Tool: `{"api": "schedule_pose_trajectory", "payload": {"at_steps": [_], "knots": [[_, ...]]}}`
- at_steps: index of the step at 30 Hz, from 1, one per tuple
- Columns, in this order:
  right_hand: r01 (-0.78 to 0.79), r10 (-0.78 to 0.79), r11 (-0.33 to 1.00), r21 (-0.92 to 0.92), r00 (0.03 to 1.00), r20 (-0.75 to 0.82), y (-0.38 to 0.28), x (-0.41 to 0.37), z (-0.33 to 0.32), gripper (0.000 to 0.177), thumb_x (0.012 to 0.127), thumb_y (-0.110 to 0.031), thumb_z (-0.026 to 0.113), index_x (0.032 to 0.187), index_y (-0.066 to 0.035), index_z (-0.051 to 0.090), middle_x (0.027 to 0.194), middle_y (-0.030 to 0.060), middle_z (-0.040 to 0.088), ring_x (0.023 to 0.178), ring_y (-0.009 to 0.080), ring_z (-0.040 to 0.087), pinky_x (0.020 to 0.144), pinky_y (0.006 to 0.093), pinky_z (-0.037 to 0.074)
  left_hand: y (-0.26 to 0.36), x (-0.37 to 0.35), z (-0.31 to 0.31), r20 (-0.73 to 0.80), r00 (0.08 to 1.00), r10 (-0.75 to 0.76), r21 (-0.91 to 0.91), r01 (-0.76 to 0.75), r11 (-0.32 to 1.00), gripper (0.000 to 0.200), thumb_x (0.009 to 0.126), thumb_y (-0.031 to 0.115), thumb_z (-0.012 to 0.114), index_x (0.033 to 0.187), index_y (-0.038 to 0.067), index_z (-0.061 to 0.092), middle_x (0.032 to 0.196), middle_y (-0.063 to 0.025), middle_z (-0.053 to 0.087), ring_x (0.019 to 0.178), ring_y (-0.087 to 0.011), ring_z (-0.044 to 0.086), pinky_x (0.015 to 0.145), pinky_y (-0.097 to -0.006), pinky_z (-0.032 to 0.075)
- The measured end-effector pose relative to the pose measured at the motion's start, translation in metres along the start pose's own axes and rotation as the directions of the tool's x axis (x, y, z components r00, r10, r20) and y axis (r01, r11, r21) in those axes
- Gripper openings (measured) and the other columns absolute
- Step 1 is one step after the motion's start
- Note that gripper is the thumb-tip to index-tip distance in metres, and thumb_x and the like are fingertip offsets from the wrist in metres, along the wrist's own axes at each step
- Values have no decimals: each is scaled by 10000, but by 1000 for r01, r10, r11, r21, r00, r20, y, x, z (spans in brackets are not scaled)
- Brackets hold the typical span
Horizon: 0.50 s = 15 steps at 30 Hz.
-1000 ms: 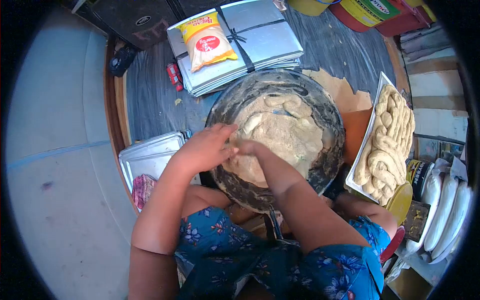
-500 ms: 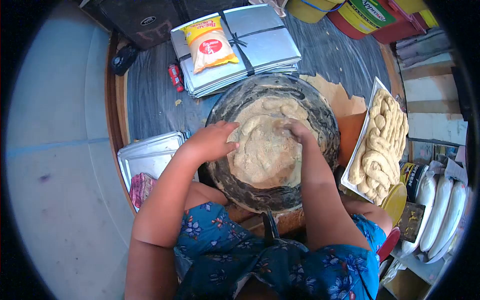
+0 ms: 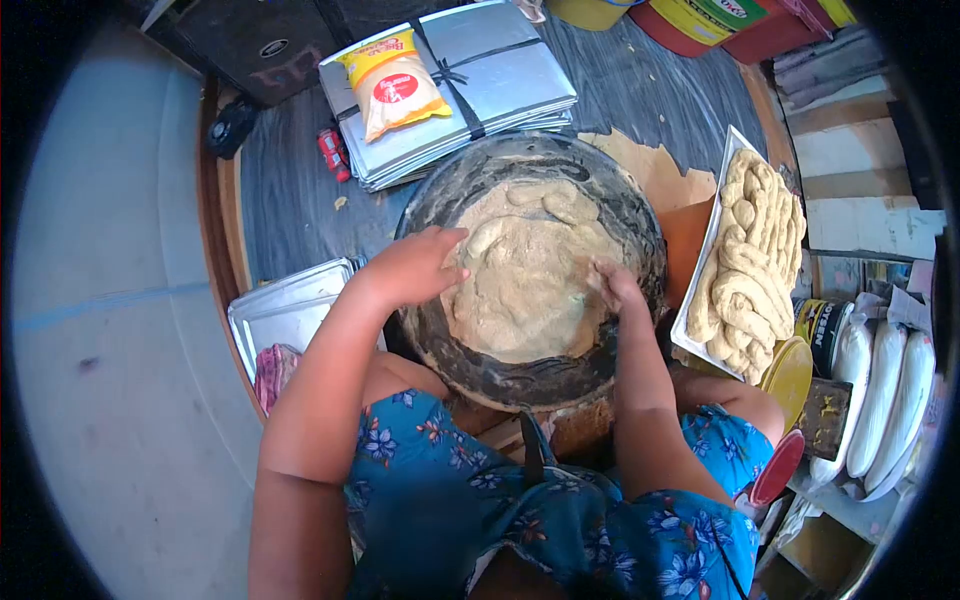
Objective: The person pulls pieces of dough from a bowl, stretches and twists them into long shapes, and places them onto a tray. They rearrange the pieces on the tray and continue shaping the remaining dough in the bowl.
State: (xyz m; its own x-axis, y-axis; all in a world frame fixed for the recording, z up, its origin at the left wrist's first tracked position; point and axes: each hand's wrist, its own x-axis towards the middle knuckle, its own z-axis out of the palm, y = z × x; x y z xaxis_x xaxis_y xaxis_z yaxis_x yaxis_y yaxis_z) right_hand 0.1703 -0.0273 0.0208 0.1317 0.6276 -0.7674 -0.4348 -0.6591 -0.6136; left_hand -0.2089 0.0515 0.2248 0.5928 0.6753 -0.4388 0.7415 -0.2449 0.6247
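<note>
A large round dark basin [image 3: 432, 350] stands between my knees. Pale crumbly powder [image 3: 540, 310] covers its middle, with several dough pieces [image 3: 570, 206] lying at the back of it. My left hand [image 3: 425, 266] is over the basin's left side, fingers apart and nothing held, its fingertips at the edge of the powder. At the right side of the powder is my right hand [image 3: 612, 285], its fingers bent down at the crumbs; whether they hold anything is hidden.
Strands of dough fill a tray [image 3: 690, 325] on the right. Behind the basin, a yellow-and-white packet [image 3: 395, 88] lies on tied metal sheets [image 3: 510, 65]. Other trays [image 3: 290, 305] and a patterned cloth [image 3: 273, 375] are at left, a red toy car [image 3: 333, 155] beyond.
My right hand has moved down from the upper part of the powder to its right side. My left hand remains by the left edge. The whole view has shifted slightly.
</note>
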Motion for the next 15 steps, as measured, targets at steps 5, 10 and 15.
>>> {"api": "schedule_pose_trajectory", "payload": {"at_steps": [5, 10, 15], "knots": [[110, -67, 974, -196, 975, 212, -23, 22, 88, 217, 959, -245, 471, 1040, -63, 559, 640, -15, 493, 413, 87, 338, 355, 259, 283, -7, 4, 3, -1, 999, -34, -2, 34, 999, 581, 860, 328, 583, 1338, 50, 404, 1294, -237, 458, 1215, -376, 437, 1023, -402, 349], [421, -193, 528, -738, 905, 378, -14, 55, 164, 203, 868, -217, 555, 982, -61, 614, 629, 12, 540, 489, 144, 458, 465, 298, 400, -4, 2, -1, -12, 997, -74, 18, 74, 997, 600, 847, 330, 592, 1343, 53, 401, 1305, -246, 450, 1210, -379, 442, 1009, -409, 358], [521, -248, 324, -790, 852, 461, -21, 63, 179, 312, 808, -156, 575, 1092, -32, 610, 924, 102, 664, 673, 190, 599, 617, 331, 490, -17, 6, 1, -20, 999, -45, 12, 45, 999, 609, 848, 325, 592, 1353, 50, 391, 1331, -251, 429, 1229, -382, 426, 1034, -405, 339]]}}
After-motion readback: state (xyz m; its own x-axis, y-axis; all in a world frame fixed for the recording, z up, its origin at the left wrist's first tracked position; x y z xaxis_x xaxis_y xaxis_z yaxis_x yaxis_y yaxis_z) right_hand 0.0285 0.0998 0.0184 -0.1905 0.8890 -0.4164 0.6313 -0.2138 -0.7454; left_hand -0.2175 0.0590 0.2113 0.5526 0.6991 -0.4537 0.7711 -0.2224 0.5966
